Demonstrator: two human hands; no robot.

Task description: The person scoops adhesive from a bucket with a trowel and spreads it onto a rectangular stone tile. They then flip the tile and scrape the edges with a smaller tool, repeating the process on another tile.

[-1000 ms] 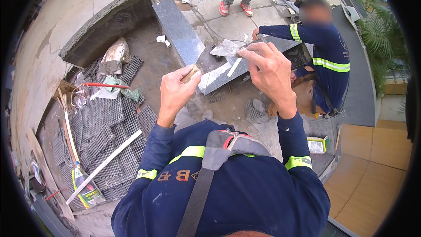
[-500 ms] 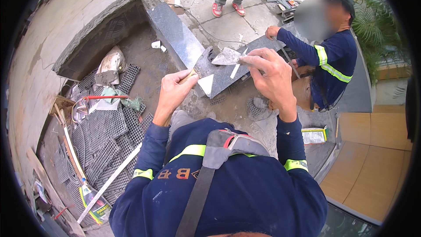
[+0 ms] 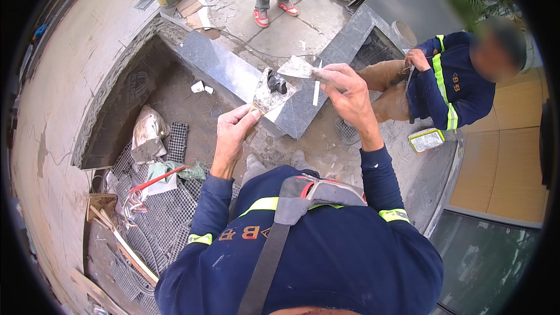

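Likely step: trowel (image 3: 296, 67) work at slab (image 3: 298, 112). Right hand (image 3: 350, 94): fingers clamped on trowel. Left hand (image 3: 231, 133): fingers pinching bit (image 3: 255, 109), left of slab. Next needs steadiness.

Dark grid mats (image 3: 172, 213) on dirty floor (image 3: 201, 118)

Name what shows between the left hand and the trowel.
In the head view, a black object of unclear kind shows between the left hand and the trowel.
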